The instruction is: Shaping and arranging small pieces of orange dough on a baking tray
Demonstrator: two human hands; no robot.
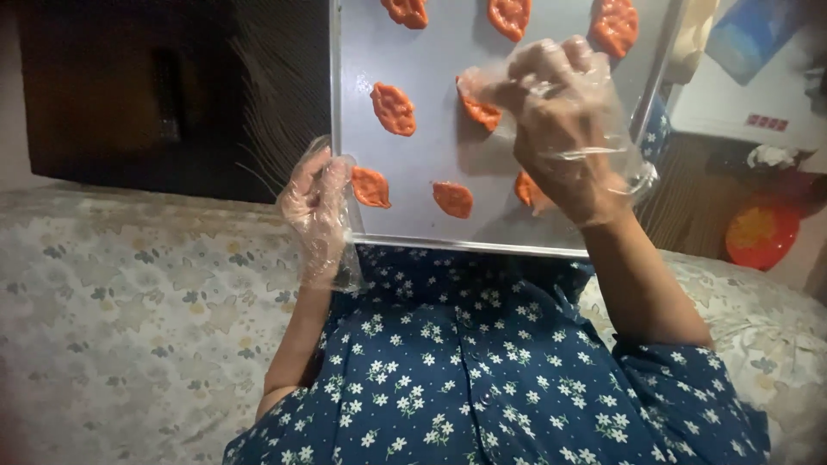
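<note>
A metal baking tray (431, 129) rests on my lap, with several flat orange-red leaf-shaped pieces spread over it. My left hand (317, 207), in a clear plastic glove, grips the tray's left edge near one orange piece (370, 187). My right hand (564, 129), also gloved, hovers over the tray's right half with its fingers pinched on an orange piece (479, 110) in the middle. More pieces lie at the near edge (452, 199) and at the far edge (509, 15). One piece is partly hidden under my right hand.
I wear a dark blue dress with small white flowers (482, 370). A floral-patterned cushion surface (138, 301) stretches left and right. A red bowl (761, 232) sits at the right by a white appliance (741, 95). Dark furniture (138, 95) stands behind at left.
</note>
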